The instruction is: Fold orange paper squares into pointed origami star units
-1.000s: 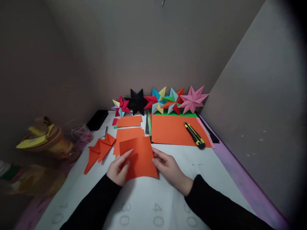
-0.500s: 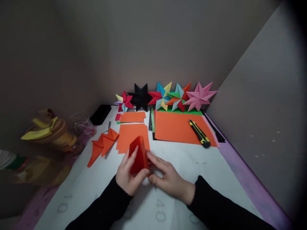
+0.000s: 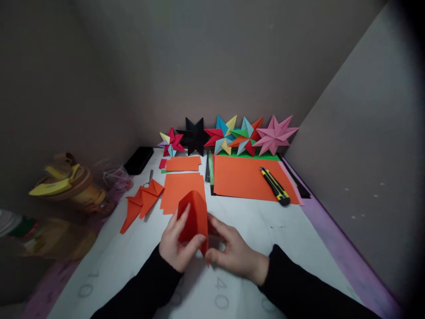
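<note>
An orange-red sheet of paper (image 3: 197, 212), bent into a curve, stands upright between my two hands. My left hand (image 3: 179, 243) grips it from the left, fingers along the left edge and thumb across its near face. From the right, my right hand (image 3: 229, 246) holds the lower right edge with thumb and fingertips; part of those fingers is hidden behind the paper. Just beyond lies a stack of orange paper pieces (image 3: 175, 188). To the left are folded orange paper pieces (image 3: 142, 199), joined in a row, with metal scissors (image 3: 151, 176) partly under them.
Folded paper stars (image 3: 226, 135) lean along the back wall. A yellow-and-black utility knife (image 3: 275, 186) lies on large orange sheets (image 3: 239, 177) at the right. Smaller orange strips (image 3: 183, 164) and a black phone (image 3: 139, 160) are at the back left. A cluttered pot (image 3: 66, 186) stands left.
The paper between my hands has opened wider, its right side moving out to the right. My right fingers have shifted slightly down and right along it.
</note>
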`<action>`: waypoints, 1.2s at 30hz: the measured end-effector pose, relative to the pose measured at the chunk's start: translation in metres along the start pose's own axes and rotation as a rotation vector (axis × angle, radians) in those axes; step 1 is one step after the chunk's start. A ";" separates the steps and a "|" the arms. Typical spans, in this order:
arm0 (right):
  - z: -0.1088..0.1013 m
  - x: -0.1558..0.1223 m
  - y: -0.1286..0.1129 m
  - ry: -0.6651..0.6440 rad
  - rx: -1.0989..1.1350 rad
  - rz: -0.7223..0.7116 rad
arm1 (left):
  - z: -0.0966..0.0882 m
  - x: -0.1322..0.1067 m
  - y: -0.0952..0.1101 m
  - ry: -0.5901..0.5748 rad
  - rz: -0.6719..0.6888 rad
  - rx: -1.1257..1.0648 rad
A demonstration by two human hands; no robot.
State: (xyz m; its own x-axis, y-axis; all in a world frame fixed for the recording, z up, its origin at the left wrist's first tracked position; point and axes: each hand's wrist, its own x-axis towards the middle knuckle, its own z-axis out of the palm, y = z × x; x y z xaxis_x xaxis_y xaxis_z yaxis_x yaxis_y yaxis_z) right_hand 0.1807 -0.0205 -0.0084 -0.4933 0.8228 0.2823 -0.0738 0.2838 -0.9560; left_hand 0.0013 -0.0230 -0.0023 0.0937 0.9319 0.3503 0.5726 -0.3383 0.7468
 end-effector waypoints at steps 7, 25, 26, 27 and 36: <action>0.001 0.003 -0.003 -0.017 0.220 0.039 | -0.006 0.000 0.000 -0.028 0.054 -0.020; -0.001 0.003 -0.011 -0.077 0.275 0.061 | 0.003 -0.007 0.005 -0.168 0.203 -0.151; -0.002 0.002 -0.012 -0.078 0.258 0.049 | 0.003 -0.007 0.004 -0.167 0.212 -0.151; -0.002 0.002 -0.012 -0.078 0.241 0.037 | 0.004 -0.007 0.004 -0.166 0.217 -0.148; -0.001 0.000 -0.010 -0.054 0.156 0.012 | 0.003 -0.008 0.008 -0.172 0.194 -0.121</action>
State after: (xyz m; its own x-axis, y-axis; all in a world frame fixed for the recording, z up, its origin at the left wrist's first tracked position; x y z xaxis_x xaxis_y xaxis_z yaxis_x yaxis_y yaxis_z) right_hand 0.1827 -0.0228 0.0015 -0.5402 0.7971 0.2699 -0.1991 0.1905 -0.9613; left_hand 0.0074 -0.0325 -0.0003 0.3344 0.8532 0.4003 0.4304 -0.5161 0.7405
